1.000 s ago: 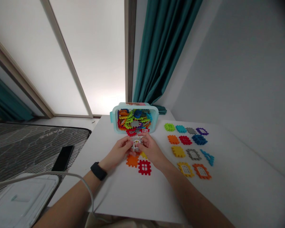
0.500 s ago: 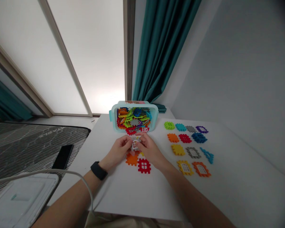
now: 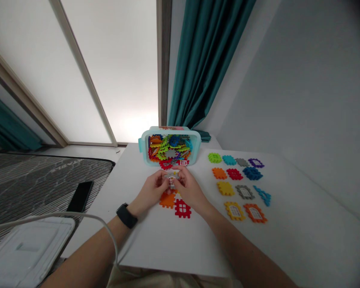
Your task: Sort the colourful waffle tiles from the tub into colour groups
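Observation:
My left hand [image 3: 151, 189] and my right hand [image 3: 189, 188] meet over the middle of the white table [image 3: 174, 240], fingers pinched on a small grey window-shaped toy tile [image 3: 171, 179] held between them. Just under my hands lie an orange tile [image 3: 167, 199], a red window-grid tile [image 3: 182, 208] and a yellow piece mostly hidden by my fingers. Beyond my hands stands a light-blue plastic box [image 3: 144, 149] full of mixed coloured tiles. A black watch sits on my left wrist.
Several coloured tiles [image 3: 239, 181] lie in rows on the right of the table. A black phone [image 3: 79, 196] rests at the left on the striped surface, and a white box lid [image 3: 27, 252] with a white cable lies at the lower left. A teal curtain [image 3: 204, 60] hangs behind.
My hands stay together on the grey tile and have turned it slightly; the view has shifted a little. Nothing else has moved.

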`<move>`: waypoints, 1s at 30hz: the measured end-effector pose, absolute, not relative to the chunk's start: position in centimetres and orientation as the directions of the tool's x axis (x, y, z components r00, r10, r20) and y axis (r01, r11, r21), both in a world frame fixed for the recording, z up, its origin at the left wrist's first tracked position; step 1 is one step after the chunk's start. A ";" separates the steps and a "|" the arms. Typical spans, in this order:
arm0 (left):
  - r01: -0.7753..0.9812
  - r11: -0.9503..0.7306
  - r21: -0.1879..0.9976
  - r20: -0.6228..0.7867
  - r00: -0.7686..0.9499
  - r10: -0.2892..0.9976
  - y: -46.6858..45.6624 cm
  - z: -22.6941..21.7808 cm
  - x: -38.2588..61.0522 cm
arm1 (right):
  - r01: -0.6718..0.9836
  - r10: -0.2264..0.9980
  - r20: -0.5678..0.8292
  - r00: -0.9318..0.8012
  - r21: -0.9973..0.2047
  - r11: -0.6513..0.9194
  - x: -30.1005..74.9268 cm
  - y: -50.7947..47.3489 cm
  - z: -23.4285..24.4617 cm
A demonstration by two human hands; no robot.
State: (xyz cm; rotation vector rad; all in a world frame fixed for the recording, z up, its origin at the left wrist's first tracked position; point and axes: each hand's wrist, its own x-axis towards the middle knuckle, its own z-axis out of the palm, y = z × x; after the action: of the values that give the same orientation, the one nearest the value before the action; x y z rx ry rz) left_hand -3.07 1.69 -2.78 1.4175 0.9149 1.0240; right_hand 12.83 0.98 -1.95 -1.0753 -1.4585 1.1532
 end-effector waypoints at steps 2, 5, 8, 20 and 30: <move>-0.037 -0.077 0.996 0.085 0.332 0.939 1.6 -2.5 -3.1 | 0.065 0.976 0.148 -0.160 -0.985 0.160 12.8 1.1 -2.2; -0.052 -0.062 0.997 0.075 0.313 0.947 1.4 -2.1 -3.0 | 0.012 0.982 0.110 -0.156 -0.993 0.114 12.6 1.2 -2.6; -0.032 -0.077 0.996 0.083 0.277 0.957 1.2 -1.8 -2.9 | 0.050 0.987 0.079 -0.142 -0.995 0.087 12.4 1.1 -2.6; -0.155 0.077 0.985 -0.029 0.295 0.955 1.3 -1.3 -2.7 | 0.040 0.988 0.044 -0.146 -0.998 0.050 13.1 1.6 -2.7; -0.128 0.002 0.992 0.045 0.362 0.931 1.3 -1.9 -3.1 | 0.139 0.989 0.079 -0.127 -0.986 0.096 13.5 1.5 -2.2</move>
State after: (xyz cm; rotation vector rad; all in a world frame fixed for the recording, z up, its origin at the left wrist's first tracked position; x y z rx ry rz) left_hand -3.12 1.30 -1.86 1.2862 0.8331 1.0044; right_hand 13.50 1.54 -2.17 -1.1881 -1.4467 1.1590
